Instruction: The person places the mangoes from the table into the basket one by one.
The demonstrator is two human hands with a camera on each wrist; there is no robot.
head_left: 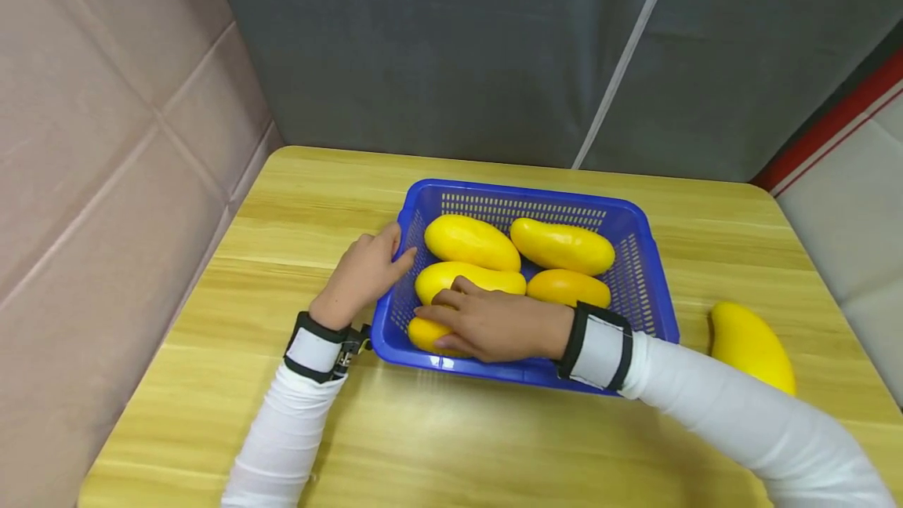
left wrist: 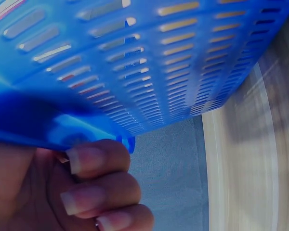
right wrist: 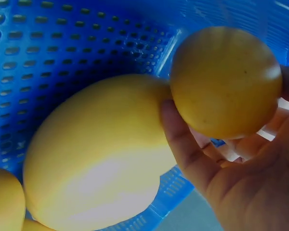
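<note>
A blue plastic basket (head_left: 645, 288) with slotted walls holds several yellow mangoes (head_left: 471, 241). My left hand (head_left: 363, 273) grips the basket's left rim, and its curled fingers (left wrist: 103, 192) show below that rim in the left wrist view. Inside the front left corner, my right hand (head_left: 494, 324) holds a mango (right wrist: 226, 82) between thumb and fingers, partly hidden from the head view by the hand. Next to it lies a larger pale yellow mango (right wrist: 101, 154). Farther right in the basket sits a more orange mango (head_left: 567, 288), partly covered by the right wrist.
One more mango (head_left: 751, 347) lies on the wooden table (head_left: 437, 445) to the right of the basket, near the right forearm. A grey curtain (head_left: 423, 53) hangs behind the table, and a padded pinkish wall (head_left: 106, 139) stands on the left.
</note>
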